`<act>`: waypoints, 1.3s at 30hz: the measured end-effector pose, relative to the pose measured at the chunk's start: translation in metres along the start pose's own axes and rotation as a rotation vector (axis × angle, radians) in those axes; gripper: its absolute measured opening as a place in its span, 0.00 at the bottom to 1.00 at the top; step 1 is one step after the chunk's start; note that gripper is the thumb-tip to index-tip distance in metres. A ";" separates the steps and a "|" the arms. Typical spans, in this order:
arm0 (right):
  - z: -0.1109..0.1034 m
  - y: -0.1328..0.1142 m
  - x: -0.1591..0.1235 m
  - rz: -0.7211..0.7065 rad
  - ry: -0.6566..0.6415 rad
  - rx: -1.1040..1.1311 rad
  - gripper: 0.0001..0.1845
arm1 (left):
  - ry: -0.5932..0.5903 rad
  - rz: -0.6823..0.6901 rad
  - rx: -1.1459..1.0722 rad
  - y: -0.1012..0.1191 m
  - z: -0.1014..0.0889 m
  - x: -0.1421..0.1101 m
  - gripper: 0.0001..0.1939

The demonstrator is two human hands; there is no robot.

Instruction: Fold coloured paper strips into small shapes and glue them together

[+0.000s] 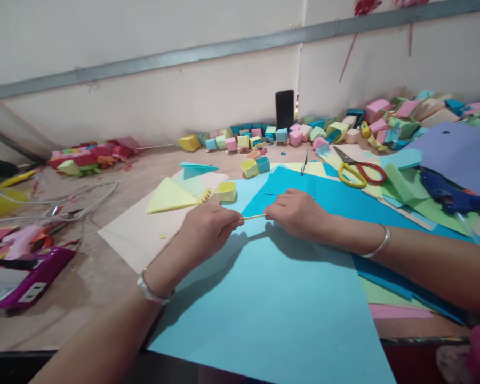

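A thin yellow paper strip (254, 217) is stretched level between my two hands. My left hand (210, 226) pinches one end, its fingers closed. At the other end my right hand (298, 213) grips it with curled fingers, partly hiding that end. Both hands are above a large light blue paper sheet (272, 309). Just beyond my left hand stand a small yellow paper box (226, 192) and a pleated yellow paper piece (205, 196). A folded pale yellow paper (170, 198) lies left of them. Past my right hand is a darker blue sheet (336, 194).
Scissors (360, 170) with yellow and red handles lie at right, near a blue glue gun (456, 194). Several small paper boxes (260, 136) line the wall beside a phone (285, 109). A purple power strip (44, 277) and white cable (92, 200) are at left.
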State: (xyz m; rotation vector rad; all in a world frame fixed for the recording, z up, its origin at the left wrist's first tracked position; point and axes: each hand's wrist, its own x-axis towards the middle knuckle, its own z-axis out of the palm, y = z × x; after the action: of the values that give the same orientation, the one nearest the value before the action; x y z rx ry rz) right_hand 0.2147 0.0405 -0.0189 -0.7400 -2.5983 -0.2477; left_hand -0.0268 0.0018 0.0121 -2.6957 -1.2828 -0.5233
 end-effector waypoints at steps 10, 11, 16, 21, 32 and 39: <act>0.004 0.014 -0.002 0.182 -0.082 0.036 0.11 | -0.061 -0.235 -0.076 -0.008 -0.003 0.004 0.10; 0.004 0.017 -0.002 0.236 -0.062 0.070 0.11 | -0.024 -0.300 -0.092 -0.009 -0.005 0.005 0.12; -0.003 0.033 0.002 0.608 0.180 0.487 0.12 | 0.262 -0.417 -0.274 -0.004 -0.011 0.005 0.19; -0.002 0.027 0.003 0.673 0.221 0.781 0.15 | -0.341 0.237 -0.603 0.031 -0.003 0.003 0.24; -0.010 -0.009 -0.001 0.469 0.134 0.867 0.18 | -0.033 -0.198 -0.678 0.029 0.018 0.002 0.17; -0.006 -0.029 -0.007 0.269 0.018 0.802 0.32 | -0.149 -0.564 -1.185 0.041 0.015 0.002 0.14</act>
State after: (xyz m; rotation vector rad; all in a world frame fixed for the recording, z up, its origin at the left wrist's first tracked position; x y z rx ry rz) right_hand 0.2070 0.0115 -0.0185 -0.7416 -2.2400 0.8118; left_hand 0.0099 -0.0195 0.0004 -3.1366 -2.3562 -1.5944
